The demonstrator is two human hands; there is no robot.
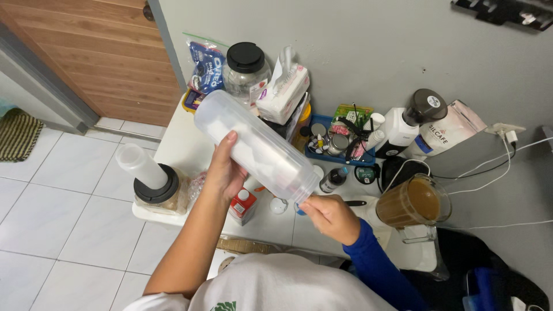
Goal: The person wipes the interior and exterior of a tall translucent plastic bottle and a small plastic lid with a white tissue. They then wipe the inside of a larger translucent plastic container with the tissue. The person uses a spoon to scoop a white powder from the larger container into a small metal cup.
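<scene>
Between both hands, a long clear plastic container (256,147) is held tilted above the white desk (178,144). The left hand (224,170) is closed around its middle, and the right hand (328,216) grips its lower end. Just under the left hand stands a small red-and-white bottle (243,205), and right of the right hand a pitcher of brown drink (413,203).

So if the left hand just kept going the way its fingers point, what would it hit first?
The left hand holds the clear plastic bottle, fingers pointing up and away. Past the bottle, the black-lidded jar looks first in line, though depth is hard to judge.
</scene>
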